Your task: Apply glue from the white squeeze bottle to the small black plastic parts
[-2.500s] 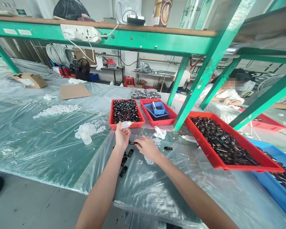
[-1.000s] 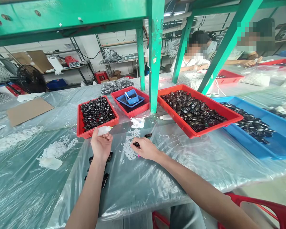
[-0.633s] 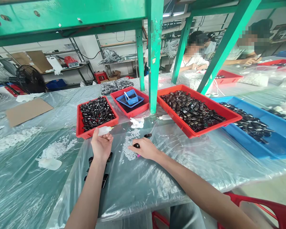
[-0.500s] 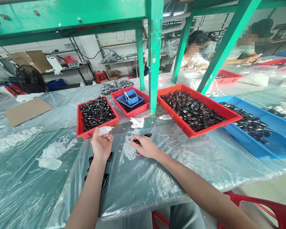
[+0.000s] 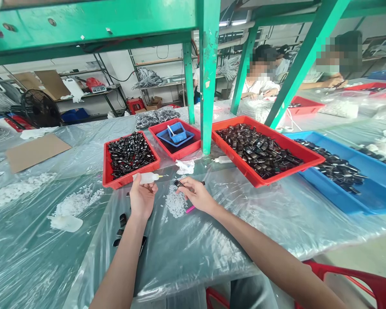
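Two hands work over the table [image 5: 212, 257]. The left hand [image 5: 142, 199] is closed round a white bottle [image 5: 147, 178], and the right hand [image 5: 197, 196] pinches a black piece [image 5: 179, 183] at its fingertips, just off the nozzle. Few loose pieces [image 5: 123, 219] lie by the left forearm and the red tray [image 5: 109, 174] is full, so most work appears outstanding.

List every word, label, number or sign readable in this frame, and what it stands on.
No text can be read anywhere.
The white squeeze bottle in the left hand shows no label.
The small black part in the right hand has no legible marking.
The red tray and the cardboard sheet are plain.
The scale on the back shelf is too small to read.
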Demonstrator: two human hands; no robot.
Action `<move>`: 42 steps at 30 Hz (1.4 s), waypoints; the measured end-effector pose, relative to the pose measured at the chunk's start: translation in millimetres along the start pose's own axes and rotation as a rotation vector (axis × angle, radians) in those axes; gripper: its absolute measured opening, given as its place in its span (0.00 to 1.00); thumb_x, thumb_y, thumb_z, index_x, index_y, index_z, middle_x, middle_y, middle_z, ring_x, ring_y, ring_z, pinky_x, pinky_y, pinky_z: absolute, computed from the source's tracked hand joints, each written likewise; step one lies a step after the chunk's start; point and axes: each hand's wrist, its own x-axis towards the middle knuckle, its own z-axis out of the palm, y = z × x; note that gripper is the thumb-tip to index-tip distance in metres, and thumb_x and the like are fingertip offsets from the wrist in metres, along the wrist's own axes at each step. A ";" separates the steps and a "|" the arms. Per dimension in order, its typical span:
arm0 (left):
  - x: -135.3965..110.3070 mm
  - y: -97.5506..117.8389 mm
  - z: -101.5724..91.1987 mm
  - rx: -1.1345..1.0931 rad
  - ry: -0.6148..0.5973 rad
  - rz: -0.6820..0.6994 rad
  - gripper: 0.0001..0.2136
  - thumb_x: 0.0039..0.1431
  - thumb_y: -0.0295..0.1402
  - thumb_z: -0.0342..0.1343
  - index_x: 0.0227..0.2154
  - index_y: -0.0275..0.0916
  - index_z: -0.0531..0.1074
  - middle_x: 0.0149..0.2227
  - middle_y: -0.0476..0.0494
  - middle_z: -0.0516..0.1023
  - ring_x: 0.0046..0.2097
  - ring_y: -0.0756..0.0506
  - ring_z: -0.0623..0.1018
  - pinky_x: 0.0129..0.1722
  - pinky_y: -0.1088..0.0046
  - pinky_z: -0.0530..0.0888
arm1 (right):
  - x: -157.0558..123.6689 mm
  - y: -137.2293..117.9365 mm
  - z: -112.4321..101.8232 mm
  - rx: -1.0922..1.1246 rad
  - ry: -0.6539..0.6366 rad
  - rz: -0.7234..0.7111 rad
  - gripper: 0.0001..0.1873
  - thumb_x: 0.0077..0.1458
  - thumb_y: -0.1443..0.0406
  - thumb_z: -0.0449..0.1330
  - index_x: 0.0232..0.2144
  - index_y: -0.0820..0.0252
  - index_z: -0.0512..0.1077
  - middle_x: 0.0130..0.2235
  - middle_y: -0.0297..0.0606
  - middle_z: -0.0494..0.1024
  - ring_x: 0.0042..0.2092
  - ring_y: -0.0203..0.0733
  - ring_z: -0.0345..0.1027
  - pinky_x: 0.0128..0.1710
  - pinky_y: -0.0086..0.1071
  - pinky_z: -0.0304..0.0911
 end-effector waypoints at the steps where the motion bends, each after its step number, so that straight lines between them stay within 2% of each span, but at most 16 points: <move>1: -0.7 -0.8 1.1 0.019 -0.007 0.005 0.14 0.54 0.44 0.63 0.29 0.37 0.72 0.23 0.50 0.67 0.24 0.52 0.65 0.24 0.76 0.65 | 0.3 0.3 0.9 0.011 0.005 0.003 0.11 0.62 0.57 0.57 0.42 0.58 0.67 0.35 0.37 0.80 0.24 0.34 0.61 0.29 0.31 0.61; 9: -2.8 -4.1 3.1 0.223 -0.003 0.105 0.16 0.52 0.45 0.65 0.27 0.36 0.73 0.23 0.50 0.69 0.24 0.52 0.67 0.24 0.75 0.64 | 1.5 -2.2 2.7 0.100 0.036 0.022 0.16 0.61 0.53 0.59 0.42 0.58 0.69 0.35 0.37 0.79 0.25 0.34 0.61 0.28 0.31 0.62; 15: -1.1 -7.4 0.0 0.310 -0.008 0.125 0.18 0.53 0.47 0.64 0.27 0.35 0.73 0.22 0.49 0.70 0.23 0.52 0.68 0.24 0.75 0.63 | 1.5 -2.1 2.0 0.102 0.032 0.001 0.17 0.61 0.51 0.59 0.42 0.58 0.70 0.34 0.37 0.78 0.26 0.34 0.61 0.29 0.31 0.63; 28: -1.2 -9.2 -5.1 0.478 -0.042 0.238 0.19 0.53 0.48 0.64 0.25 0.35 0.73 0.20 0.48 0.71 0.22 0.52 0.67 0.23 0.75 0.60 | -0.8 0.1 -0.4 -0.030 0.023 -0.024 0.16 0.64 0.55 0.56 0.46 0.59 0.73 0.35 0.38 0.77 0.27 0.36 0.62 0.29 0.31 0.63; 42: -2.8 -8.2 -4.1 0.475 -0.058 0.241 0.19 0.53 0.48 0.64 0.25 0.35 0.74 0.21 0.47 0.72 0.22 0.52 0.67 0.23 0.75 0.61 | -1.1 -4.0 -0.7 0.004 0.025 -0.028 0.18 0.63 0.51 0.57 0.45 0.58 0.74 0.33 0.37 0.76 0.26 0.35 0.62 0.28 0.31 0.63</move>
